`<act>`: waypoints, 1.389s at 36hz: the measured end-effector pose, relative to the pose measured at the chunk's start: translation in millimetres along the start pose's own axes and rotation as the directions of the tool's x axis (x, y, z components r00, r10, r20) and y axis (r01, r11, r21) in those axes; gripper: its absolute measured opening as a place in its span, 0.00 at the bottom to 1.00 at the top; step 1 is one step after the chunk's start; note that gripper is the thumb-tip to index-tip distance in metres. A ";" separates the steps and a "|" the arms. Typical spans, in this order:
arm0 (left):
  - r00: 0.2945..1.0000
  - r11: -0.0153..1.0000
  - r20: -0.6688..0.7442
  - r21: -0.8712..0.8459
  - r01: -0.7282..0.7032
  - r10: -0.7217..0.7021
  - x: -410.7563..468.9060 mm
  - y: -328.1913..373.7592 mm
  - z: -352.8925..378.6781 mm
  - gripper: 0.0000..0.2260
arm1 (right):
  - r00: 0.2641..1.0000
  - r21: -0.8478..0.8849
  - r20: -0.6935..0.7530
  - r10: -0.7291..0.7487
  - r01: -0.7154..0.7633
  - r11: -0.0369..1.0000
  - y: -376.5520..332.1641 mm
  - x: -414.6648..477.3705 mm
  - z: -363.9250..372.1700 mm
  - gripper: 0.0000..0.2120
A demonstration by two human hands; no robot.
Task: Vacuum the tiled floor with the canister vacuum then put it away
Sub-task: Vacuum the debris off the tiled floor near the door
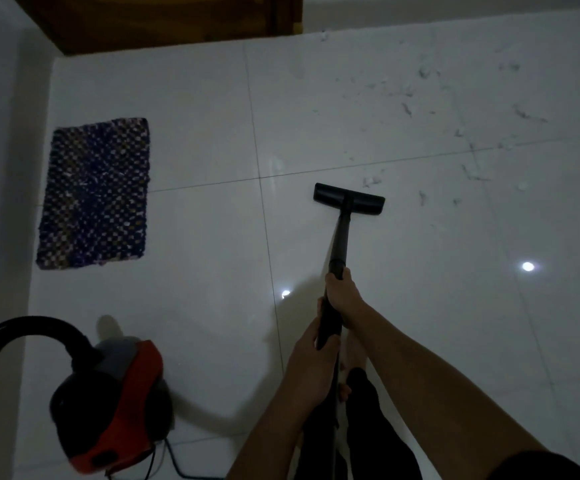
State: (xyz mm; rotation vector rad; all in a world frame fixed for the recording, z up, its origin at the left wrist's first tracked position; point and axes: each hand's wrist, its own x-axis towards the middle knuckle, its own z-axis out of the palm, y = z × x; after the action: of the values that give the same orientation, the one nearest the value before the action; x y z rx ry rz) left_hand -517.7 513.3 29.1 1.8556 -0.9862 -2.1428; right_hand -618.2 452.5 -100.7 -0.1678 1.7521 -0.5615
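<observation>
Right hand (342,295): forward grip, arm extended, fingers wrapped tight round the black wand (341,239).
Left hand (311,358): lower on the same wand, fingers curled closed around it.
Floor nozzle (349,199): flat black bar, resting on glossy white tiled floor (212,254), just short of grey lint scraps (420,95).
Canister vacuum (112,407): red-and-black rounded body, lower left; black hose (22,327) arcs up.
Mat (96,192): woven, checkered blue, near the wall.
</observation>
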 end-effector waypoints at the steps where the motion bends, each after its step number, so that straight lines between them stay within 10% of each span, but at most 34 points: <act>1: 1.000 1.000 0.007 0.011 0.001 -0.001 -0.4 -0.9 2.7 0.20 | 1.000 0.012 -0.004 0.003 -0.003 1.000 2.7 -0.6 -3.3 0.23; 25: 0.999 1.000 -0.036 -0.010 -0.004 0.004 59.6 33.8 15.2 0.19 | 0.993 0.024 0.113 -0.028 0.025 0.999 -53.4 46.6 -20.9 0.25; 50: 0.998 0.992 -0.050 -0.120 -0.045 0.039 238.6 223.0 -47.6 0.22 | 0.980 -0.129 0.189 -0.066 0.091 0.987 -295.3 190.1 32.8 0.30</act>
State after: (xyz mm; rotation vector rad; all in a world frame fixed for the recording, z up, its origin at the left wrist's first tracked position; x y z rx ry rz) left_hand -596.3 202.0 -47.3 1.8043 -0.8575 -2.0747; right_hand -691.0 109.4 -138.4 -0.3754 1.6086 -0.4672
